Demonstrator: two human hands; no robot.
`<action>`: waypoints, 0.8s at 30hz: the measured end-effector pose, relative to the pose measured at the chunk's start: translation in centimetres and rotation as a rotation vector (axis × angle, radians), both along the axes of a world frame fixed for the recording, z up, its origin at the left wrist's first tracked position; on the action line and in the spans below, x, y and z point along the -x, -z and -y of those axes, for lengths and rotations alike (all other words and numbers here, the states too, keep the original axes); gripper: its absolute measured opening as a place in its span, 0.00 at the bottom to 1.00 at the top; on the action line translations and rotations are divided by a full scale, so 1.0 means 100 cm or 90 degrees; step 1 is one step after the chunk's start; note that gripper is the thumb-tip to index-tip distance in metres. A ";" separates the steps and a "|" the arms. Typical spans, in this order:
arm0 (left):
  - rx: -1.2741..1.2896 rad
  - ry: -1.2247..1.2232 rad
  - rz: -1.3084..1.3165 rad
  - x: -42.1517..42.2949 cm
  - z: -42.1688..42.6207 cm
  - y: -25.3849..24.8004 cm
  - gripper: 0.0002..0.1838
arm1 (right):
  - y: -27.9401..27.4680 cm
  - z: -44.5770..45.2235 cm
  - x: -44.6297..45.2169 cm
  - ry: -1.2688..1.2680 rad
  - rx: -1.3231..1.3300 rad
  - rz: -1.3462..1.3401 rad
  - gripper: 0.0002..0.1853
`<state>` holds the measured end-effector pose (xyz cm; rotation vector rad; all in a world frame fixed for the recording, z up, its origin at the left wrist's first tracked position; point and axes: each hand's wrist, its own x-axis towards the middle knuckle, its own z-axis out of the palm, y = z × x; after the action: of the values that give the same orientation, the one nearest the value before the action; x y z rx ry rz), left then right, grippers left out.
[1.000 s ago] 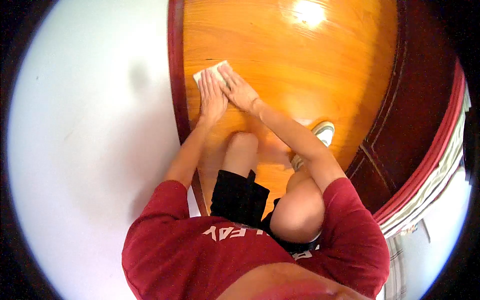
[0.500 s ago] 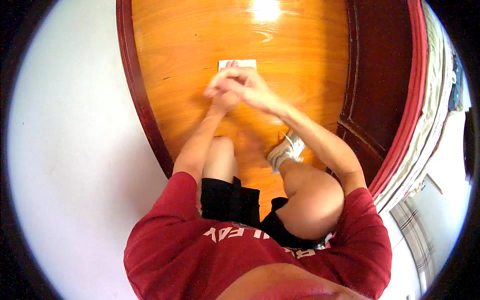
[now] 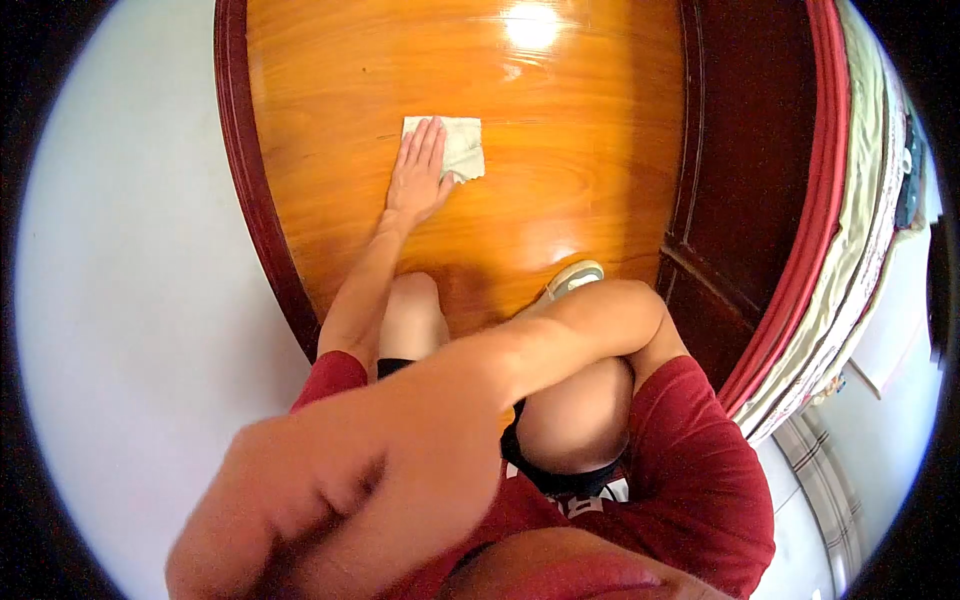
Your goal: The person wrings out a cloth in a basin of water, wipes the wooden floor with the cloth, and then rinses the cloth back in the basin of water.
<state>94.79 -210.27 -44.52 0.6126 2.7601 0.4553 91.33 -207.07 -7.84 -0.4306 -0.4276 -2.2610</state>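
A small pale cloth (image 3: 463, 150) lies flat on the shiny orange wooden surface. My left hand (image 3: 418, 180) rests palm down over its left part, with the fingers stretched out. Close to the camera, large and slightly blurred, my right hand (image 3: 340, 480) is raised across my chest, away from the cloth. Its fingers look curled inward, and whatever may be inside them is hidden.
A dark red wooden edge (image 3: 252, 150) and a white wall run along the left. Dark red panelling (image 3: 745, 130) and layered red and pale fabric (image 3: 825, 200) stand at the right. My bent knees and a light shoe (image 3: 578, 277) are below the cloth.
My right hand has left the area by my left hand and come up close to the camera. The left hand now lies flat on the cloth, uncovered.
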 end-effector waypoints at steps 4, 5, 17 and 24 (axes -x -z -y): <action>-0.024 -0.030 -0.012 -0.008 0.003 0.000 0.39 | 0.022 -0.032 0.011 -0.201 -0.043 -0.078 0.10; -0.021 -0.054 -0.012 -0.011 0.003 0.003 0.40 | 0.042 -0.040 0.011 -0.160 -0.081 -0.088 0.10; 0.043 -0.180 -0.058 -0.054 0.067 0.019 0.34 | 0.355 -0.117 -0.038 0.261 -1.122 -0.991 0.25; 0.064 -0.195 -0.082 -0.033 0.076 0.016 0.32 | 0.395 -0.066 -0.037 0.331 -1.103 -1.096 0.23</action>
<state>98.12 -217.91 -46.09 0.2018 2.9913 0.3466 94.99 -200.50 -47.36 -1.1715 2.3317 -1.0202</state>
